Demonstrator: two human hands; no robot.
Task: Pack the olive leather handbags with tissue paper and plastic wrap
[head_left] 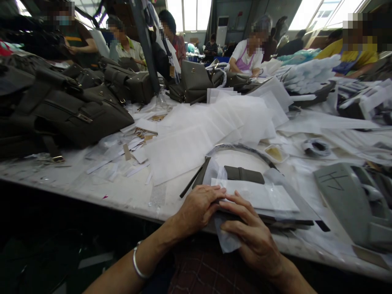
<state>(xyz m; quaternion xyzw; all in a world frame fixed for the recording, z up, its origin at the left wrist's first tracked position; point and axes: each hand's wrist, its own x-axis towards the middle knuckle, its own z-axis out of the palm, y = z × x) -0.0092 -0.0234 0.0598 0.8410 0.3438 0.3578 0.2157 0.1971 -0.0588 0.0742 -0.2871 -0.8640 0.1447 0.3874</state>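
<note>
My left hand and right hand press flat, fingers together, on the thin white wrapping sheet over the flat grey piece just beyond my fingertips, which I judge only partly wrapped.

A long white worktable runs across a crowded workshop. Bright daylight pours through tall windows along the far wall, beside a white standing air conditioner. A dark slanted post rises from the table. The floor below lies in deep shadow.
</note>
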